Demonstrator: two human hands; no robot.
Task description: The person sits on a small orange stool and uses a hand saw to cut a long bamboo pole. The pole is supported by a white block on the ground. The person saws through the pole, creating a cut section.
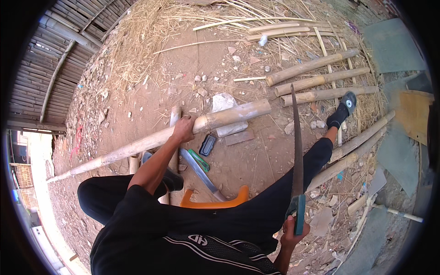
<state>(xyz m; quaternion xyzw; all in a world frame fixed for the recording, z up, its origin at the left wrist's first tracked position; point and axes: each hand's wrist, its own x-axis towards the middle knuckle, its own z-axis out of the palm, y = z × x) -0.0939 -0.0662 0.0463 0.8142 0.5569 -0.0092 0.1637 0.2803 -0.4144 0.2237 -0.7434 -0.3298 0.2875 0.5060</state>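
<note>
A long pale bamboo pole (137, 148) is seen slanting from far left to centre, laid across a shorter bamboo length (174, 115) and a whitish stone block (223, 102); being round, it could be rolled off if pressure is uneven. It is gripped from above by the left hand (184, 129), fingers curled over it. Just below, a curved grey metal blade (199, 170) and a green plastic cutter (198, 160) are left on the dirt, where feet could be cut by a careless step. Further right, a green-handled handsaw (298, 160) is held upright, its handle enclosed by the right hand (292, 235); the black-trousered right leg (316, 153) could be nicked if the saw were swung low.
</note>
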